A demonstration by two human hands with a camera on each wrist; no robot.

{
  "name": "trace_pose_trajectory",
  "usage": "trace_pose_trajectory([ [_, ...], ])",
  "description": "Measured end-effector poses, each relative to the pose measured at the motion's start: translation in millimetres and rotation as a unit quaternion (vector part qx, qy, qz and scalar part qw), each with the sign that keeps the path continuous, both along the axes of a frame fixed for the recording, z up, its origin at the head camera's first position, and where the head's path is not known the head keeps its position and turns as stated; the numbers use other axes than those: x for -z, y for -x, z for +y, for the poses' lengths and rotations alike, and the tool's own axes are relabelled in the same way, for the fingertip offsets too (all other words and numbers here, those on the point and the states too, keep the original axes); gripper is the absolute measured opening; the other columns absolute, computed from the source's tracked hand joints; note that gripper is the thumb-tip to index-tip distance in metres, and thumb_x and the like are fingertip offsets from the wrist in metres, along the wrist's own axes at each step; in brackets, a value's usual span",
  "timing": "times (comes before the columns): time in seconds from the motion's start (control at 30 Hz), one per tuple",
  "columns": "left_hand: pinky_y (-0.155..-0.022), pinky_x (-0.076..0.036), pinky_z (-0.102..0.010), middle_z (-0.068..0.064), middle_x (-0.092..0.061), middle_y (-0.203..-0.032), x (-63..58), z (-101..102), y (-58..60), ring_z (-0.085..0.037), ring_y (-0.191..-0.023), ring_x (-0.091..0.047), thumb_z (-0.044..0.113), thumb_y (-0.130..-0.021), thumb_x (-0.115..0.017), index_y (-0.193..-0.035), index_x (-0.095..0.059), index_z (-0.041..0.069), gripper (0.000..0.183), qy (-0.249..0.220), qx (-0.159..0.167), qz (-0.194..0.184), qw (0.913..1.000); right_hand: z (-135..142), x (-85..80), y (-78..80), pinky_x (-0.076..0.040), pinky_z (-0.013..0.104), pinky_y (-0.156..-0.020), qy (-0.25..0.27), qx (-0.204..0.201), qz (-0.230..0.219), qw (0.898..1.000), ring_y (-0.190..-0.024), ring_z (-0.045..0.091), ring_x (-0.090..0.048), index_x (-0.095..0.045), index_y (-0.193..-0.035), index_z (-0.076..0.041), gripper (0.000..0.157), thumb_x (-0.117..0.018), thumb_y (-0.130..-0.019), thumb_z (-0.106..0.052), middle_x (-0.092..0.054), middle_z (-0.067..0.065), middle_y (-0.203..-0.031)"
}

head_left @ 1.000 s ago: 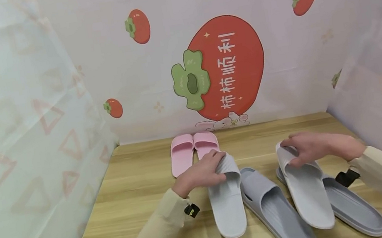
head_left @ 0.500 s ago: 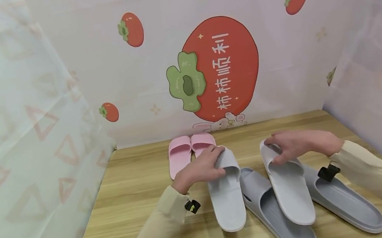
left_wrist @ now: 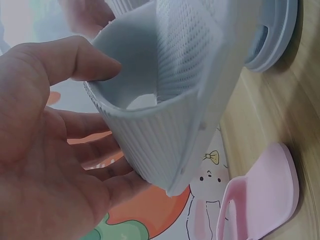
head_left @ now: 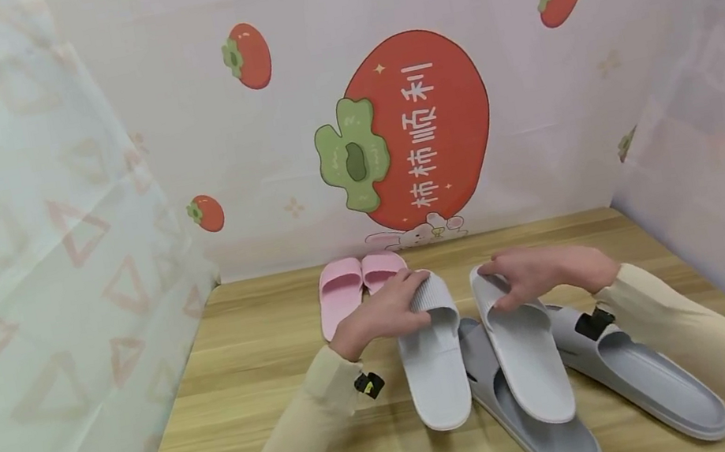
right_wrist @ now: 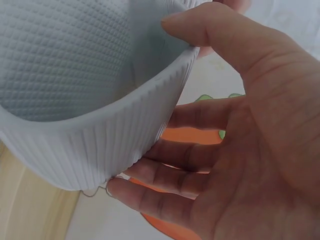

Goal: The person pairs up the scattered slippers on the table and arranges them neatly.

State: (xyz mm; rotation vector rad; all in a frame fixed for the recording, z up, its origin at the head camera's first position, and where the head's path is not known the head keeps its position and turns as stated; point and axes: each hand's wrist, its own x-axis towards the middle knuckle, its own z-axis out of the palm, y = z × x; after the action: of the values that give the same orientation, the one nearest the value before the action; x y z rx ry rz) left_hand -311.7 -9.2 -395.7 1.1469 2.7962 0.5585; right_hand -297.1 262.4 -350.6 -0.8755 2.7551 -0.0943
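- While the left hand [head_left: 384,314] has shifted only slightly in the head view, the right hand [head_left: 543,272] has carried the right pale slipper [head_left: 530,366] toward nine o'clock, close to the left pale slipper [head_left: 437,381]; the two now look nearly paired, toes toward twelve.
- Also in the head view, the right pale slipper now overlaps the nearer grey slipper [head_left: 565,444], though contact cannot be told; the farther grey slipper [head_left: 668,375], at four o'clock, shows more of its strap than a second ago. The pink slippers [head_left: 342,297] stand at eleven o'clock from the left pale slipper, on the wooden table [head_left: 269,401].
- In the left wrist view, the left hand pinches its slipper's ribbed strap, thumb inside and fingers spread along the outside; a pink slipper lies toward four o'clock.
- In the right wrist view, the right hand comes in from four o'clock and grips likewise: thumb over the strap's edge, fingers slightly parted against the ribs. Both grips look light but adequate.
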Motion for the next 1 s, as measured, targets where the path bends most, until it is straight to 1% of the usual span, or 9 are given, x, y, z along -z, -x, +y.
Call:
trace_pose_trajectory([
  [0.17, -0.1, -0.045, -0.033, -0.009, -0.046, -0.144, -1.0, 4, 1.7, -0.02, -0.12, -0.048, 0.027, -0.084, -0.062, -0.149, -0.038, 0.01, 0.071, 0.003, 0.0, -0.005, 1.0, -6, 0.0, 3.7, -0.049, 0.037, -0.081, -0.005, 0.002, -0.006, 1.0, -0.088, 0.017, -0.054, -0.056, -0.131, 0.001, 0.065, -0.07, -0.082, -0.04, -0.061, 0.008, -0.105],
  [0.27, -0.101, -0.046, -0.033, -0.008, -0.045, -0.145, -0.7, 5, 4.7, -0.019, -0.121, -0.047, 0.028, -0.083, -0.062, -0.149, -0.038, 0.011, 0.072, 0.0, 0.001, -0.007, 1.0, -8, 0.5, 6.1, -0.049, 0.036, -0.08, -0.002, -0.005, -0.012, 1.0, -0.087, 0.016, -0.054, -0.057, -0.13, 0.002, 0.064, -0.071, -0.082, -0.04, -0.061, 0.006, -0.102],
  [0.37, -0.101, -0.046, -0.033, -0.007, -0.044, -0.147, -2.7, 5, 8.3, -0.019, -0.123, -0.047, 0.028, -0.083, -0.062, -0.149, -0.038, 0.012, 0.072, -0.003, -0.001, -0.008, 1.0, -11, 0.7, 10.1, -0.049, 0.033, -0.077, 0.011, -0.013, -0.019, 1.0, -0.083, 0.014, -0.054, -0.059, -0.125, 0.001, 0.059, -0.071, -0.083, -0.038, -0.062, 0.002, -0.095],
  [0.43, -0.102, -0.045, -0.033, -0.007, -0.044, -0.147, -4.3, 5, 10.6, -0.018, -0.124, -0.047, 0.029, -0.083, -0.063, -0.149, -0.038, 0.013, 0.072, -0.002, -0.005, -0.007, 1.0, -14, 0.2, 13.2, -0.049, 0.031, -0.073, 0.025, -0.026, -0.021, 0.999, -0.079, 0.012, -0.054, -0.06, -0.12, 0.0, 0.052, -0.07, -0.083, -0.035, -0.062, 0.0, -0.09],
  [0.53, -0.102, -0.045, -0.033, -0.007, -0.044, -0.147, -5.5, 5, 13.3, -0.019, -0.124, -0.047, 0.028, -0.083, -0.063, -0.149, -0.038, 0.013, 0.072, 0.0, -0.008, -0.008, 0.9999, -17, -0.6, 16.4, -0.049, 0.031, -0.072, 0.035, -0.029, -0.021, 0.999, -0.077, 0.012, -0.055, -0.061, -0.117, -0.002, 0.049, -0.07, -0.082, -0.034, -0.062, -0.001, -0.087],
  [0.7, -0.102, -0.045, -0.034, -0.007, -0.045, -0.147, -5.5, 7, 16.6, -0.019, -0.125, -0.047, 0.029, -0.083, -0.063, -0.15, -0.038, 0.013, 0.072, 0.0, -0.007, -0.013, 0.9999, -20, -1.7, 19.6, -0.052, 0.035, -0.079, 0.029, -0.027, -0.007, 0.999, -0.084, 0.013, -0.057, -0.059, -0.124, -0.002, 0.055, -0.071, -0.083, -0.037, -0.064, 0.002, -0.096],
  [0.9, -0.103, -0.044, -0.034, -0.007, -0.043, -0.149, -4.5, 7, 22.0, -0.019, -0.126, -0.046, 0.03, -0.084, -0.063, -0.15, -0.037, 0.015, 0.073, -0.004, -0.016, -0.015, 0.9998, -20, -1.6, 25.2, -0.052, 0.041, -0.086, 0.016, -0.016, 0.003, 1.0, -0.093, 0.019, -0.058, -0.054, -0.134, 0.0, 0.066, -0.07, -0.084, -0.039, -0.062, 0.01, -0.109],
  [1.0, -0.103, -0.045, -0.035, -0.007, -0.042, -0.149, -4.1, 8, 24.1, -0.02, -0.126, -0.045, 0.03, -0.084, -0.063, -0.151, -0.037, 0.015, 0.073, -0.006, -0.02, -0.017, 0.9996, -21, -1.4, 28.0, -0.052, 0.042, -0.088, 0.018, -0.017, 0.003, 1.0, -0.095, 0.02, -0.058, -0.052, -0.136, 0.001, 0.068, -0.07, -0.084, -0.039, -0.062, 0.011, -0.112],
])
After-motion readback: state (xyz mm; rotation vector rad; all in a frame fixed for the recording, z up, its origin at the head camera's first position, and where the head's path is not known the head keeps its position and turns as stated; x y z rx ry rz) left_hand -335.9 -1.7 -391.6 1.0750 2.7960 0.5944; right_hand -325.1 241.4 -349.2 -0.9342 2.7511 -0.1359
